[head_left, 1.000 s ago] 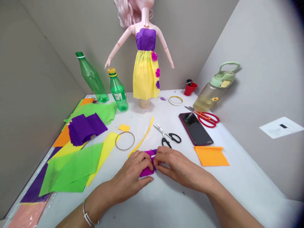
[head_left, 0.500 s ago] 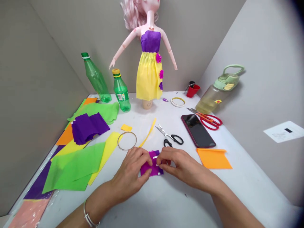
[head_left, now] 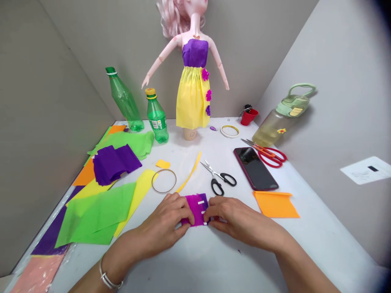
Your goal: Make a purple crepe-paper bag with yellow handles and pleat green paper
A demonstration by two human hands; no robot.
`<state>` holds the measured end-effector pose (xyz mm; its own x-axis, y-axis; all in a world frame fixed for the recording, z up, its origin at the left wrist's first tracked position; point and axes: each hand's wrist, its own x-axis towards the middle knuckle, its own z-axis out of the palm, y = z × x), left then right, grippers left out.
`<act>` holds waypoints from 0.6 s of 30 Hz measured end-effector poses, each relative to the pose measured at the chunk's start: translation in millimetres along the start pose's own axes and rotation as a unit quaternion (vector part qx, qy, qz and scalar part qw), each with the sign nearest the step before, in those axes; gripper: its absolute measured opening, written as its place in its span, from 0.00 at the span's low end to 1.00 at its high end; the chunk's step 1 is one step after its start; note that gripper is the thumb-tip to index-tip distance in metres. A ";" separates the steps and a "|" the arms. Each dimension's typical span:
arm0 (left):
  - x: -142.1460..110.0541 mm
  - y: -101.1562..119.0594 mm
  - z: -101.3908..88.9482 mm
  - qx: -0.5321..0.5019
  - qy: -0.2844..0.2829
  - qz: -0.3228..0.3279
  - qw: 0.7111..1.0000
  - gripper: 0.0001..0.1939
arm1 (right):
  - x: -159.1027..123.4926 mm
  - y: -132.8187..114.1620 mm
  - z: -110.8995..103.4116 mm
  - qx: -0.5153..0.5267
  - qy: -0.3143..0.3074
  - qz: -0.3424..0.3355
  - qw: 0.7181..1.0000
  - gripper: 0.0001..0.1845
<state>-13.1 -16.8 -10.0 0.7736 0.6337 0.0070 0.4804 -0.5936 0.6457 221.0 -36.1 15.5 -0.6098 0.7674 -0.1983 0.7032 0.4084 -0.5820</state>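
Observation:
A small square of magenta and purple crepe paper point(head_left: 194, 206) lies flat on the white table between my hands. Several short white strips, like double-sided tape, sit along its right side. My left hand point(head_left: 166, 219) has curled fingers, with thumb and forefinger holding down the paper's left edge. At the right edge, thumb and forefinger of my right hand point(head_left: 235, 217) pinch the purple border near the strips. Small black-handled scissors point(head_left: 218, 177) lie spread just beyond my right hand. A thin bangle ring point(head_left: 164, 181) and a narrow yellow strip point(head_left: 191, 173) rest beyond the left.
At the back stands a doll point(head_left: 194, 81) in a purple and yellow dress, beside green bottles point(head_left: 158, 120). Crepe sheets point(head_left: 97, 211) cover the left side. A phone point(head_left: 256, 169), red-handled scissors point(head_left: 269, 154), tape roll point(head_left: 229, 131), water bottle point(head_left: 281, 114) and orange paper point(head_left: 276, 204) occupy the right.
My right hand has shifted slightly down and to the right edge of the paper. My left fingers have drawn a little left, so more of the magenta surface shows.

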 end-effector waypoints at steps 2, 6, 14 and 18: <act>-0.5 -1.7 -3.0 0.000 0.001 -0.005 1.000 0.06 | 0.1 0.5 0.0 -0.003 0.002 0.000 1.000 0.08; -4.0 -14.3 -19.3 0.012 0.061 -0.047 0.997 0.05 | 1.2 -1.0 -2.4 0.017 0.029 0.008 0.999 0.08; -17.6 -39.0 -40.4 0.104 0.083 -0.124 0.983 0.11 | 6.0 -5.4 -2.7 0.092 0.130 0.068 0.985 0.07; -18.3 -38.2 -37.9 0.098 0.062 -0.113 0.987 0.11 | 9.3 -9.9 1.9 0.105 0.136 0.062 0.983 0.08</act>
<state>-61.2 13.1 -5.8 0.5866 0.8096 -0.0195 0.7154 -0.5067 0.4811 207.7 -33.9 17.9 -0.3836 0.9203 -0.0763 0.6575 0.2142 -0.7223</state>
